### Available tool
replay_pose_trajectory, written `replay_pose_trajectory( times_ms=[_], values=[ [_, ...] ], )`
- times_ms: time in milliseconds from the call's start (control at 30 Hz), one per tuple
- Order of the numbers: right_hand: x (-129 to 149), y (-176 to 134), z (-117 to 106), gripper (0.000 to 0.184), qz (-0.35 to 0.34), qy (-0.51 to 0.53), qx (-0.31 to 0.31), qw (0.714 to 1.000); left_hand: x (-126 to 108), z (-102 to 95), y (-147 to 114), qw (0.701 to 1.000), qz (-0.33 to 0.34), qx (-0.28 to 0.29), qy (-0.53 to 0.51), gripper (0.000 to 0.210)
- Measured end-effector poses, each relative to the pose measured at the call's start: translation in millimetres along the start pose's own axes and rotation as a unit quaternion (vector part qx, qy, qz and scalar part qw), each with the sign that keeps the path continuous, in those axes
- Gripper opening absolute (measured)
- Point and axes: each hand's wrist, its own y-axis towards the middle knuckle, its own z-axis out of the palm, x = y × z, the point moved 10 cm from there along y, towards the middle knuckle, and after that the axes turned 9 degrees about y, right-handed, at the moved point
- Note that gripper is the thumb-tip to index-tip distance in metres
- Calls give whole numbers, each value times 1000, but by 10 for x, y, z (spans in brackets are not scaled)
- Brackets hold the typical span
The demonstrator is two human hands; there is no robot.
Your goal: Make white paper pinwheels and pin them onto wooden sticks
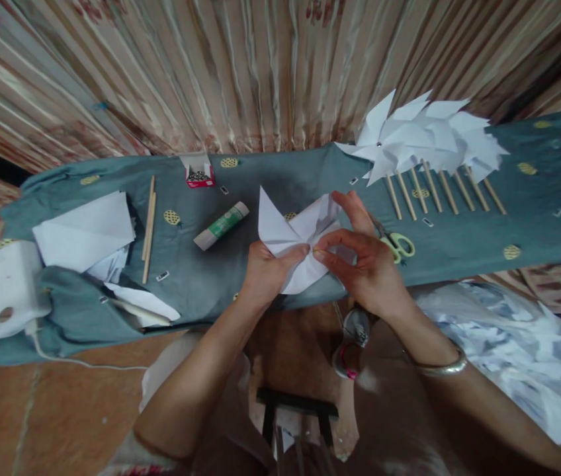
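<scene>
A white paper pinwheel (300,228) is held above the table's front edge, its points folded in to the middle. My left hand (270,271) grips it from the lower left, with the thumb pressed near its centre. Thumb and forefinger of my right hand (370,264) pinch at the centre; whatever small thing is between them is too small to make out. The other right fingers reach over the pinwheel's right side. A glue stick (221,226) lies to the left. Scissors (397,244) with pale green handles lie just right of my right hand, partly hidden by it.
Finished pinwheels (424,132) on wooden sticks overlap at the back right. A small red box of metal tacks (199,173), loose sticks (149,228), stacked paper (86,228) and a white corded device (10,287) are leftward. A bag of paper (513,357) stands right.
</scene>
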Motion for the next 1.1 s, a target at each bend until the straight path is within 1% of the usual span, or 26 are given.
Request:
replay_pose_trajectory(
  times_ms=[367,567,1100],
  values=[
    [-89,6,2,6,38,59,-7,998,-26,9,-18,1000,6,19,-3,29],
    [-124,-4,5,7,42,75,-6,996,-23,-19,-26,1000,0,13,16,29],
    [-100,-6,-2,14,56,93,-12,994,-45,-25,-48,1000,11,5,16,32]
  ],
)
